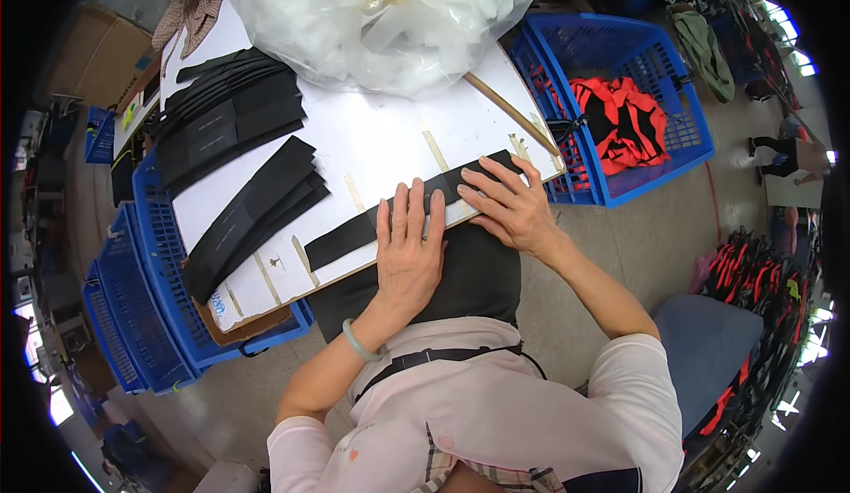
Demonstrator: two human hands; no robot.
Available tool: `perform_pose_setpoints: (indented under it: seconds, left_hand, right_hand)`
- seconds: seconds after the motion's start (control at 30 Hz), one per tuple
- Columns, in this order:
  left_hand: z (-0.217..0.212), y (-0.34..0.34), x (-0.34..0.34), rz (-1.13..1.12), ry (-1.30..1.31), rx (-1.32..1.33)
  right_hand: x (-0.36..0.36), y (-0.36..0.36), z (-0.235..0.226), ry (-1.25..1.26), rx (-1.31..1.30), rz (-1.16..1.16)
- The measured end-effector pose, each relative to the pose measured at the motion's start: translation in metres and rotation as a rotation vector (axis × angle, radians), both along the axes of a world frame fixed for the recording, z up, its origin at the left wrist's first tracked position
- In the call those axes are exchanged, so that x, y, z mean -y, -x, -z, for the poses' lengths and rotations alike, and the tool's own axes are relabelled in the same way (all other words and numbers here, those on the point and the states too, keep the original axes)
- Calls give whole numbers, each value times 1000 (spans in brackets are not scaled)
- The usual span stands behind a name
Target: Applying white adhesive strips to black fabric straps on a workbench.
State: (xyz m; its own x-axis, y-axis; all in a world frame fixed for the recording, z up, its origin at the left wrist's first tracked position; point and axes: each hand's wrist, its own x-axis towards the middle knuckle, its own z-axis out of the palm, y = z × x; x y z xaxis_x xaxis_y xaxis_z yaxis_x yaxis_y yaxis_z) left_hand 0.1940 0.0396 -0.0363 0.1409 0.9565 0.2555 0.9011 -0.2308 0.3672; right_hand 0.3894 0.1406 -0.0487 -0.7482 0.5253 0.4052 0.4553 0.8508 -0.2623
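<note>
A long black fabric strip [341, 238] lies flat along the near edge of the white table [345, 130]. My left hand [412, 236] presses on its middle, the fingers stretched out and pointing away from me. On the strip's right end rests my right hand [513, 205], fingers extended and slightly apart, thumb toward the table edge. Neither hand is closed round the strip. To the left, a small fanned pile of black strips [261, 205] reaches the table's left corner. Behind it lies a larger fanned stack of black strips [235, 121].
A big clear plastic bag [381, 23] of white material covers the table's far side. A wooden stick [513, 112] lies at the right. Blue crates [611, 196] stand right, one holding red-and-black pieces [620, 121]; more blue crates [164, 289] stand left. A grey-blue chair [713, 338] is lower right.
</note>
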Motion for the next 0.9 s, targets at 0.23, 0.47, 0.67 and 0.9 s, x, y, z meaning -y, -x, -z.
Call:
perform_pose_setpoints:
  seconds: [0.23, 0.47, 0.67, 0.9]
  left_hand:
    - [19, -13, -2, -91, -78, -105]
    - [20, -13, -3, -88, -167, -111]
    - [20, -11, -2, -80, -166, -111]
    - [16, -10, -1, -103, -155, -120]
  right_hand:
    - [-1, 0, 3, -34, 3, 14]
    - [-1, 0, 6, -30, 7, 14]
    - [0, 2, 6, -28, 7, 19]
    - [2, 6, -7, 32, 15, 5]
